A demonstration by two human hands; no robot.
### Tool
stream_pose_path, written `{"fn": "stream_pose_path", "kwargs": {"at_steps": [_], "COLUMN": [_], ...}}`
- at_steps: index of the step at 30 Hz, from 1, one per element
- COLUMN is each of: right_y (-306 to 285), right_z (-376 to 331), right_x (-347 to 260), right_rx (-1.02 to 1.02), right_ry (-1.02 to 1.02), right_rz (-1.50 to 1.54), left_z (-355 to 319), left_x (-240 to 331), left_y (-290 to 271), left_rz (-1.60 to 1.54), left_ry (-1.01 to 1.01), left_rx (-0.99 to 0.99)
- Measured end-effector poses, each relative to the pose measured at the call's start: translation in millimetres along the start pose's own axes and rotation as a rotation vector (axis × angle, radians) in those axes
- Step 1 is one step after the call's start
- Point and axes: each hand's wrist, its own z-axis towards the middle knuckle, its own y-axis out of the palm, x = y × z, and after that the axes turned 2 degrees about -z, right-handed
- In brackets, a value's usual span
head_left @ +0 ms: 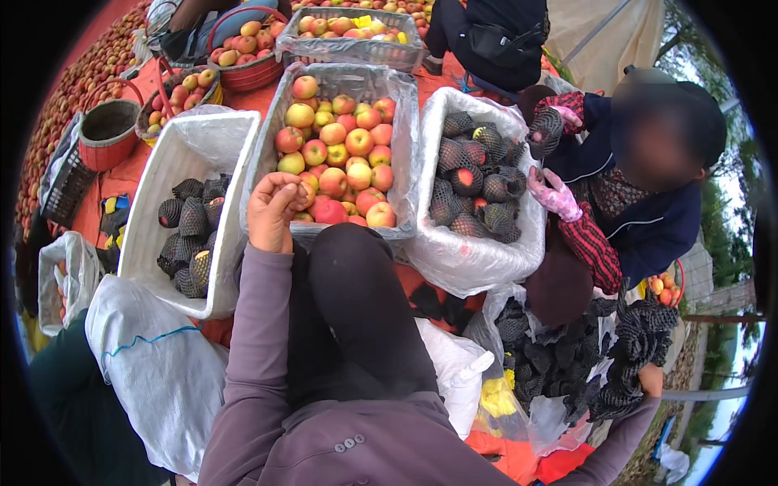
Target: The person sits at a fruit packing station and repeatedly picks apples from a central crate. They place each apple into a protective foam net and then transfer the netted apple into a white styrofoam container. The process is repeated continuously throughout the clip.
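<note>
My left hand (274,212) is over the near left corner of a plastic-lined crate (411,146) of red and yellow apples (332,134). Its fingers are curled in against the thumb, close to an apple; whether they hold anything is hidden. Far to the right, my right hand (651,379) is closed on a bunch of black foam net sleeves (642,336), with its fingers partly covered. Beside that bunch, a clear plastic bag (486,320) is full of more black sleeves (539,356).
White-lined crates of netted apples stand left (138,235) and right (478,279) of the apple crate. A co-worker (648,178) in pink gloves holds a netted apple (545,130). Red baskets (109,154) and another apple crate (348,50) stand farther back. A white sack (158,364) lies left.
</note>
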Motion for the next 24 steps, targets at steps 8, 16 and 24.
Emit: {"fn": "stream_pose_path", "kwargs": {"at_steps": [8, 16, 24], "right_y": [-98.0, 30.0, 35.2], "right_z": [135.8, 250.3, 230.6], "right_x": [-302.8, -639.4, -624.4], "right_rx": [0.583, 0.193, 0.050], "right_ry": [-1.015, -1.034, -1.027], "right_rz": [0.023, 0.844, 0.563], "left_z": [-15.8, -17.3, -7.4], "left_x": [12.9, 25.4, 22.4], "left_y": [-7.2, -5.3, -11.3], "left_rz": [-0.058, -0.124, -0.175], "left_ry": [-0.003, -0.053, -0.123], "left_rx": [0.043, 0.050, 0.011]}}
